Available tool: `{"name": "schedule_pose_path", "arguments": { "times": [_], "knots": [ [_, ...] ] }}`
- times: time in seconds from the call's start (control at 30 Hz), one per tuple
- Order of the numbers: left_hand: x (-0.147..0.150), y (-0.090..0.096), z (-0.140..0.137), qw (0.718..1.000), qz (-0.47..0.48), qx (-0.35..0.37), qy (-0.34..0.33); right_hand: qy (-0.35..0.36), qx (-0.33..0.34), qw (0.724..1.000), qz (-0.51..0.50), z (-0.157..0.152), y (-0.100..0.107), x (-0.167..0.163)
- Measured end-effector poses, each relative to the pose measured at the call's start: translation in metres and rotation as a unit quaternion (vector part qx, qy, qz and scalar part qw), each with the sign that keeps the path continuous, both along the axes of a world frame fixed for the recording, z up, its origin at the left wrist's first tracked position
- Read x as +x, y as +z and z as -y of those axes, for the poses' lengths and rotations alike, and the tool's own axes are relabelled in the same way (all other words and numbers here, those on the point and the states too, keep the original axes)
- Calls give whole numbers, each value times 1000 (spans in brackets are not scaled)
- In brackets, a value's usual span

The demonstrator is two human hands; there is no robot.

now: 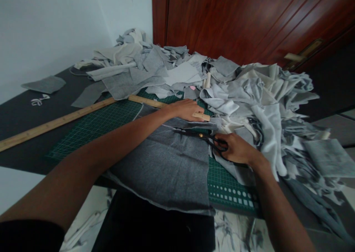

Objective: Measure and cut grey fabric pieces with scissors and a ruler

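My right hand (pixel 237 148) grips black scissors (pixel 203 135) by their handles, and the blades point left into a grey cloth (pixel 172 167). A cut runs across the cloth near its far edge, with a strip on the far side of it. Just beyond that strip, my left hand (pixel 187 109) is closed around a short wooden ruler (pixel 149 101), whose end sticks out past the fingers. The cloth lies over a green cutting mat (pixel 100 122), and its near edge hangs over the table's front.
Grey and white fabric scraps (pixel 155 67) are heaped along the back and right of the dark table (pixel 24 118). A long wooden ruler (pixel 61 123) lies at left, near a loose grey scrap (pixel 46 84). Behind stand a white wall and a reddish-brown door (pixel 235 22).
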State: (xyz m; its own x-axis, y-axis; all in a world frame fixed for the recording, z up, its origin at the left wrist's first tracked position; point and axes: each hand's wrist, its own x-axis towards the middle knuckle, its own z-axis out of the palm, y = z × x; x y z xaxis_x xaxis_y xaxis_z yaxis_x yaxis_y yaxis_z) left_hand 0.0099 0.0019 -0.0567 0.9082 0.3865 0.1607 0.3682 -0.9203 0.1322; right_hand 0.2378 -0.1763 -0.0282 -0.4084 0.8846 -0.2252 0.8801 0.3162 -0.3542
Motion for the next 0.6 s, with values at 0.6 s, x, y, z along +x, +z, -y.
{"name": "schedule_pose_path", "arguments": {
  "times": [0.6],
  "knots": [
    [2,4,1,1000,-7,-5,4,10,28,999,35,5,6,-6]
  ]
}}
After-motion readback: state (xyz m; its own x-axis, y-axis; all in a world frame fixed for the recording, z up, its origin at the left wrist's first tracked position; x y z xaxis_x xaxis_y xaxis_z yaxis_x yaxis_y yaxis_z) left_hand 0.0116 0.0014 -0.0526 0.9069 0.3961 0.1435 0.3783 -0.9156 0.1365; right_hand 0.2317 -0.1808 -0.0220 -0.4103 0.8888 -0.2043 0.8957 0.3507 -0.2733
